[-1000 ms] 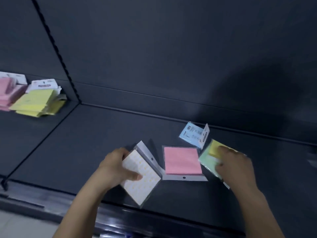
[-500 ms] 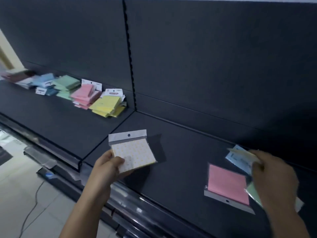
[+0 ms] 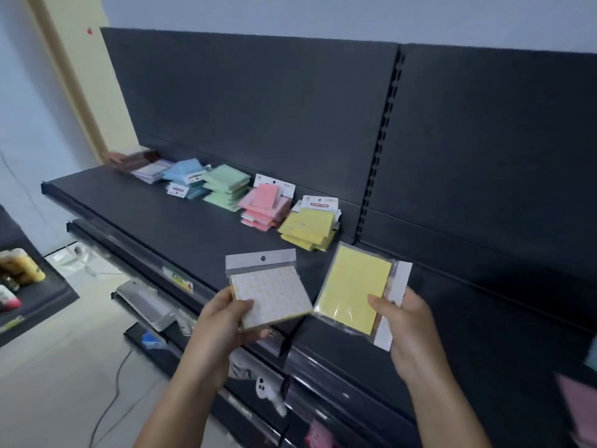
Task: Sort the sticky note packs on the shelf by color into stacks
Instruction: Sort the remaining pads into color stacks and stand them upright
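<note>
My left hand (image 3: 223, 321) grips a dotted pack (image 3: 271, 295) and my right hand (image 3: 410, 324) pinches a plain yellow pack (image 3: 353, 287), both above the front edge of the shelf (image 3: 181, 221). The yellow stack (image 3: 307, 229) at the back edge looks ragged, so 2 careless drops could topple it.
</note>
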### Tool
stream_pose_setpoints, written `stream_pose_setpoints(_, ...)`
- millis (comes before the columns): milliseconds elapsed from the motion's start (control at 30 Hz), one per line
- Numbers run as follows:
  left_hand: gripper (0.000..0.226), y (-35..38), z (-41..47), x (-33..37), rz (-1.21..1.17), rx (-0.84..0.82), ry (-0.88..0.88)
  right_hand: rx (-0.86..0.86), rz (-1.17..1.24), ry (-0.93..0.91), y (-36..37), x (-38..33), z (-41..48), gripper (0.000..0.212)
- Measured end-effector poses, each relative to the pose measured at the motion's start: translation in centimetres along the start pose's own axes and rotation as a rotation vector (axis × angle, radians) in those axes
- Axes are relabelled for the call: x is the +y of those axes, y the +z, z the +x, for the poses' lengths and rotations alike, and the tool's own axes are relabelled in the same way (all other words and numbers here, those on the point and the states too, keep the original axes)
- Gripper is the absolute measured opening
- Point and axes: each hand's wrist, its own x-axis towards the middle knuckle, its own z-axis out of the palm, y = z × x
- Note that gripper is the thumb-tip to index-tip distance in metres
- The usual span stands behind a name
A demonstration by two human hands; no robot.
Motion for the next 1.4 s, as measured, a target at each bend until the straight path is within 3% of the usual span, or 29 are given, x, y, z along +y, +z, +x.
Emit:
stream_pose_setpoints(167, 0.019, -3.0, 3.0, 1.1, -0.080, -0.010, -0.026, 0.007, 0.076, 0.134, 5.4, 1.5, 0.6, 0.020)
stream_pose_setpoints(367, 0.020, -1.5, 6.9, 1.8, -0.162, -0.028, 0.027, 0.002, 0.154, 0.208, 7.4, 1.5, 2.9, 0.018)
stream_pose_setpoints(633, 0.028, 4.2, 11.6, 3.0, -0.100, -0.151, 0.272, -0.037, 0.271, 0.157, 7.1, 0.3, 8.7, 0.014)
stream_pose_setpoints(1000, 0.039, 7.6, 18.2, 4.7, 0.656, -0.392, 0.858, 0.006, 0.146, 0.080, 8.0, -2.8, 16.6, 0.023)
stream_pose_setpoints(1233, 0.052, 7.7, 22.8, 3.4, 0.750, -0.519, 0.725, 0.053, 0.067, 0.146, 9.5, -1.9, 20.9, 0.028)
stream_pose_setpoints(1400, 0.049, 7.3, 24.3, 1.9, 0.900, -0.640, 0.710, 0.260, -0.046, 0.125, 11.5, 1.3, 21.7, 0.028)
